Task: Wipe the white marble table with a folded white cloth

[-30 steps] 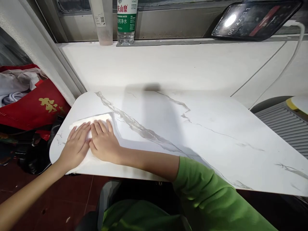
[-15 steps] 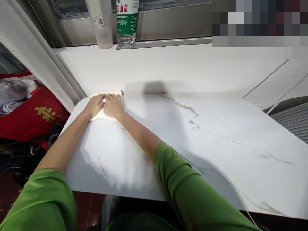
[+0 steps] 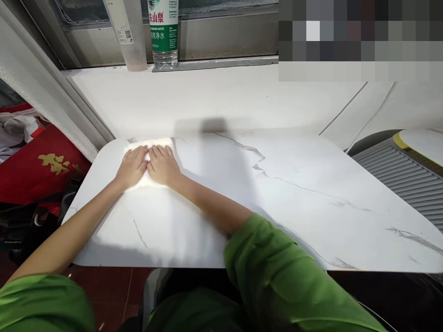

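Note:
Both my hands lie flat, side by side, on a white cloth near the far left corner of a white marble-patterned table. My left hand rests on the cloth's left part with its fingers stretched forward. Close beside it, my right hand presses on the right part, fingers slightly apart and thumb toward the left hand. The cloth is spread out under the palms, and much of it is hidden by them.
On the window ledge behind stand a water bottle with a green and white label and a tall translucent container. A red bag with gold print sits left of the table. A grey ribbed surface lies to the right.
My hands and the cloth have slid a little back from the wall, toward me. The camera view has shifted, so more of the table's right end shows.

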The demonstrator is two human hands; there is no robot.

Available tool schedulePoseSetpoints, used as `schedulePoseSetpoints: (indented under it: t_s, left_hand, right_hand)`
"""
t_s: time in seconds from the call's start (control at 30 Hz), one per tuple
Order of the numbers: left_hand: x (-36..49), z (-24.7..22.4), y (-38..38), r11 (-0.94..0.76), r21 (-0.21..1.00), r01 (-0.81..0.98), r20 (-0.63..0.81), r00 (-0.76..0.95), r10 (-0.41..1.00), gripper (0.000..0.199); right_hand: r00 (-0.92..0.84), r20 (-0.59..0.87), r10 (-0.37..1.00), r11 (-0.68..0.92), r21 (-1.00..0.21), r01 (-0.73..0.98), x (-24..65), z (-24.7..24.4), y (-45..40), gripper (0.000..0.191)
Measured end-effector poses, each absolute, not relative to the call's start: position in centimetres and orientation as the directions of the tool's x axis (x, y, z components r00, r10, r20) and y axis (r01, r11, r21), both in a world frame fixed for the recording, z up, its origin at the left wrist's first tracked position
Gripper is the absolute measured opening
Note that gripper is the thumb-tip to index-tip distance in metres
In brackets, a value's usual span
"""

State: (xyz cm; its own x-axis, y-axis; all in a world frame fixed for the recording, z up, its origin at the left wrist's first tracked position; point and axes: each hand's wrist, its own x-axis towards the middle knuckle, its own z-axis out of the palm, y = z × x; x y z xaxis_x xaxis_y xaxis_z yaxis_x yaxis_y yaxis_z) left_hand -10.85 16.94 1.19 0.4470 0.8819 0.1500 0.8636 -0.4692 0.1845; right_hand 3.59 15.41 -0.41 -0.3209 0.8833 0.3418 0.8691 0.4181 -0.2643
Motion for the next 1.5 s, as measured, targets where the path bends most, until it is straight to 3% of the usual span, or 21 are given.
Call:
schedulePoseSetpoints:
  t_s: [0.33,0.47,0.67,0.8,0.9,1.1,1.5]
  left_hand:
    - [-7.4,-0.1,-0.5,-0.594,0.120,0.796,0.244,0.556,0.795,0.053]
    - [-6.6,0.1,0.7,-0.602,0.135,0.787,0.194,0.574,0.795,0.054]
    - [-2.8,0.8,11.7,-0.543,0.171,0.822,0.112,0.532,0.839,0.053]
    - [1.0,1.4,18.5,-0.551,0.230,0.802,0.162,0.527,0.834,0.047]
    - [2.5,1.4,20.2,-0.551,0.234,0.801,0.190,0.518,0.834,0.046]
    - [2.3,0.7,16.7,-0.566,0.201,0.800,0.176,0.539,0.824,0.049]
    - [2.9,-0.7,0.5,-0.714,0.136,0.687,0.264,0.669,0.694,0.054]
  right_hand:
    - [-0.465,0.380,0.800,0.561,-0.197,0.804,9.2,-0.9,-1.3,0.057]
    - [-0.454,0.356,0.817,0.545,-0.218,0.810,10.2,-1.1,-0.2,0.059]
    - [-0.319,0.271,0.908,0.399,-0.333,0.854,12.9,-1.0,11.1,0.052]
    - [-0.197,0.284,0.938,0.280,-0.288,0.916,15.2,-0.7,17.4,0.052]
    - [-0.198,0.296,0.934,0.276,-0.247,0.929,16.2,-0.7,18.8,0.053]
    - [-0.208,0.293,0.933,0.281,-0.233,0.931,16.5,-1.0,14.6,0.055]
    - [-0.245,0.250,0.937,0.283,-0.131,0.950,18.2,-0.8,-3.0,0.058]
